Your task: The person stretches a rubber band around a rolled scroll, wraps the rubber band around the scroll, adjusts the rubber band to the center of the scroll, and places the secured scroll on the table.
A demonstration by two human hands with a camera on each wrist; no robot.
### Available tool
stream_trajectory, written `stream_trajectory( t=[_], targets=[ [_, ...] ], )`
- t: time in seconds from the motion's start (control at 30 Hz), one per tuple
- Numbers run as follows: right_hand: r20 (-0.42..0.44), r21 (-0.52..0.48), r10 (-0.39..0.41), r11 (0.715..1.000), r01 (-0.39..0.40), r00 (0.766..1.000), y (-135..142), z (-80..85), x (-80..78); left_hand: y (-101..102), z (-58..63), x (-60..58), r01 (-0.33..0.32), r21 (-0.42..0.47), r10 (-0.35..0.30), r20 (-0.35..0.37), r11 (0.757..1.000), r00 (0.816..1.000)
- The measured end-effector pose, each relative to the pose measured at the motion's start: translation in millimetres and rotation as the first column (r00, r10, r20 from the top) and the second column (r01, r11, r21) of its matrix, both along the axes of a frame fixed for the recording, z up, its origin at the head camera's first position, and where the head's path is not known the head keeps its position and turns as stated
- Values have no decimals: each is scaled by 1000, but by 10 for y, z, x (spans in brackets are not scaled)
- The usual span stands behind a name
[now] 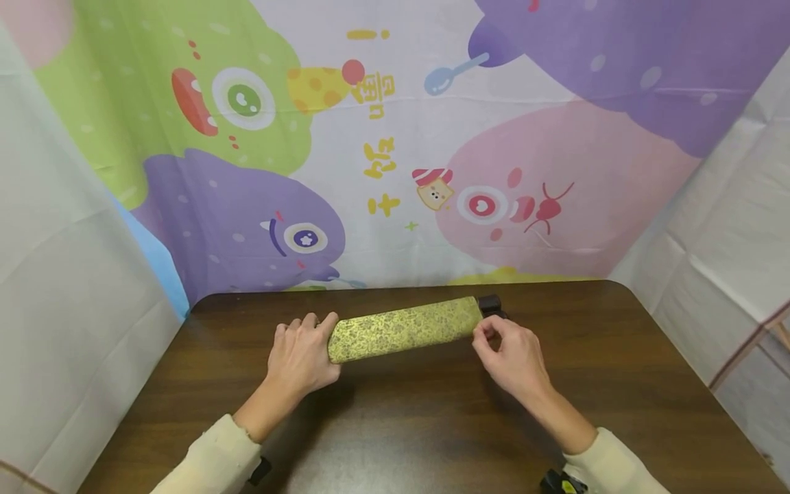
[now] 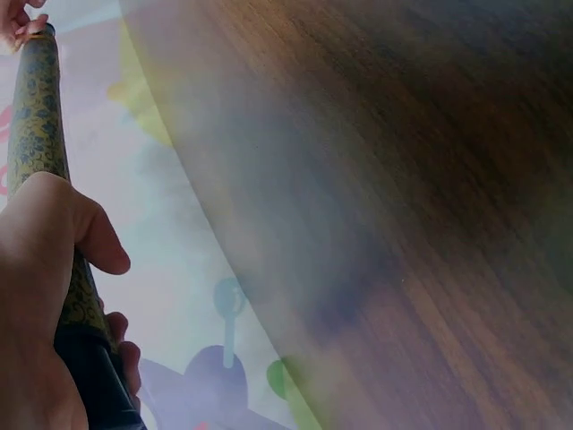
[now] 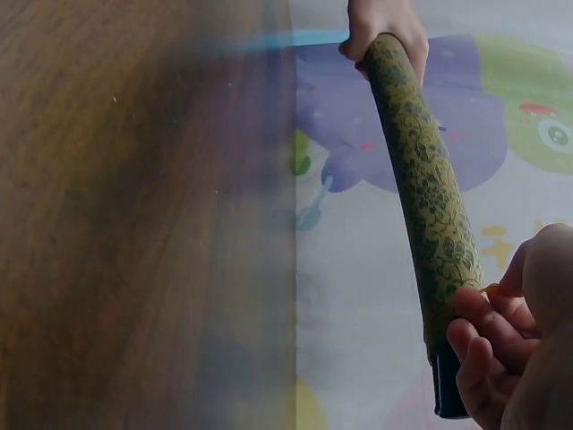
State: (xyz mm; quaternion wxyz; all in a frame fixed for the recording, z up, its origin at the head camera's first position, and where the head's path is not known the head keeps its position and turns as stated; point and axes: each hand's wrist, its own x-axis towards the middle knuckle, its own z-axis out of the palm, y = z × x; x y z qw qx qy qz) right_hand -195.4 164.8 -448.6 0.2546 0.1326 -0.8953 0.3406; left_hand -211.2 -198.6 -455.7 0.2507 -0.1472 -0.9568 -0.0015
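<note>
A rolled scroll (image 1: 404, 329) in yellow-green floral brocade, with black roller ends (image 1: 489, 304), is held above the table, its right end slightly higher in the head view. My left hand (image 1: 300, 353) grips its left end; in the left wrist view the thumb lies along the brocade (image 2: 38, 116) and the fingers curl beneath. At the other end my right hand (image 1: 512, 353) pinches a small yellowish bit (image 3: 489, 288) at the brocade's edge between thumb and forefinger. Whether that bit is a cord or the cloth's edge, I cannot tell.
Beneath the hands lies a dark brown wooden table (image 1: 407, 439) with rounded far corners. A cloth backdrop (image 1: 395, 254) with cartoon creatures hangs behind its far edge. Pale fabric walls (image 1: 62, 288) stand on both sides.
</note>
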Motion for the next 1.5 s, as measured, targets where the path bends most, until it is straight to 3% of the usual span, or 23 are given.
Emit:
stream_trajectory(
  t=[0.4, 0.67, 0.8, 1.13, 1.3, 1.5],
  targets=[
    [-34, 52, 8, 999, -6, 999, 76, 37, -9, -63, -56, 1, 70, -26, -73, -143, 997, 987],
    [-95, 71, 102, 993, -95, 990, 160, 48, -5, -97, -76, -4, 82, -12, -83, -144, 997, 986],
    [-126, 72, 107, 993, -98, 986, 249, 102, -49, -119, -69, -11, 90, -16, -92, -142, 996, 986],
    [-79, 147, 116, 984, -103, 990, 350, 108, -133, -155, -103, 21, 109, -43, -114, -154, 993, 981],
    [-77, 218, 168, 965, -148, 983, 385, 89, -149, -157, -107, 29, 138, -77, -150, -187, 987, 971],
    [-57, 347, 256, 911, -222, 965, 493, 61, -181, -157, -128, 49, 161, -138, -191, -238, 977, 952]
  ],
)
